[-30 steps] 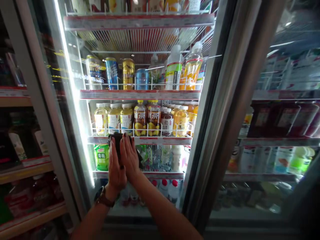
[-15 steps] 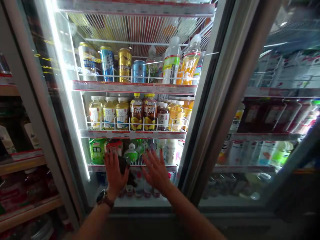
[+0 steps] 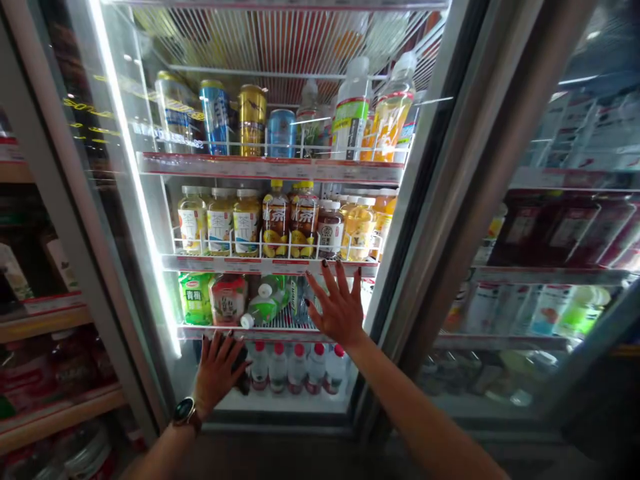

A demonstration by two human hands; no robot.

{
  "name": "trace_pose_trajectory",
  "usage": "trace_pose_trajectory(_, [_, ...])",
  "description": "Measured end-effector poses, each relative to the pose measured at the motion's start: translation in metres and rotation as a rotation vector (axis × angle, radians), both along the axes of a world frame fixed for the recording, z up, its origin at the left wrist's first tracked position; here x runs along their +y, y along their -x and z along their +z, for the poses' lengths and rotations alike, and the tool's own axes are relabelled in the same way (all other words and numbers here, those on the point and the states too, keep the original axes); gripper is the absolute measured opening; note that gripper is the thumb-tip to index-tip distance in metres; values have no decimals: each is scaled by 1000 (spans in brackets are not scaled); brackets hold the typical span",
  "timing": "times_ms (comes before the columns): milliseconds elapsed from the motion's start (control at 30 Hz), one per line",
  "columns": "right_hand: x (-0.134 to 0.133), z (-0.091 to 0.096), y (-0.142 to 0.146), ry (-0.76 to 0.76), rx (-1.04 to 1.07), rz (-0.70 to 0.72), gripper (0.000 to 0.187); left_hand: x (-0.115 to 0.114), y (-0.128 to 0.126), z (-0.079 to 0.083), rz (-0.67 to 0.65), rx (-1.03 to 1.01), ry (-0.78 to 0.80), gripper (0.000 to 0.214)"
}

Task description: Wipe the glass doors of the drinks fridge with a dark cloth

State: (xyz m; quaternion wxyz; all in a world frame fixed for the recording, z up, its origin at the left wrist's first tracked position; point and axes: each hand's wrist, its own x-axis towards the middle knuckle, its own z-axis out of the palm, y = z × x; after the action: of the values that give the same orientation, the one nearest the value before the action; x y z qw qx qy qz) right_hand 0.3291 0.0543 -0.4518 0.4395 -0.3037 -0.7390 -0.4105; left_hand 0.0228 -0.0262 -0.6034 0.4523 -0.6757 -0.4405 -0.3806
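Observation:
My left hand (image 3: pixel 216 368) lies low on the glass door (image 3: pixel 125 220) of a lit drinks fridge, fingers spread over a dark cloth (image 3: pixel 243 365) that it presses against the glass. A watch (image 3: pixel 184 411) is on that wrist. My right hand (image 3: pixel 338 308) is higher and to the right, flat on the same glass with fingers spread and nothing in it. Behind the glass near the hands are green packs (image 3: pixel 196 298) and red-capped bottles (image 3: pixel 297 367).
Shelves behind the glass hold tea bottles (image 3: pixel 247 223) and cans (image 3: pixel 253 120). A wide metal door frame (image 3: pixel 450 200) runs down the right of the glass, with a darker fridge section (image 3: pixel 555 233) beyond. Wooden shelves (image 3: pixel 45 320) with goods stand at the left.
My left hand has slid the cloth down the glass from the middle shelf to the bottom row. My right hand left the cloth and moved right and up, fingers spread.

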Motion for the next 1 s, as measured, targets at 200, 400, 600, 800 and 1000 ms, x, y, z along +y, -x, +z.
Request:
trace_pose_trajectory(200, [-6,-2,2,29,2,13,70,18,35,180,-4,-235,-101,72])
trace_pose_trajectory(400, [-6,-37,16,1,63,-8,75,33,13,217,-46,-243,-221,68])
trace_pose_trajectory(600, [-6,-41,12,48,55,22,80,3,2,34,-90,115,-40,69])
trace_pose_trajectory(800, [-10,-40,11,53,54,57,82,-4,70,143,28,121,-42,63])
trace_pose_trajectory(1000, [-6,-42,13,3,98,60,77,15,70,214,46,-349,-285,62])
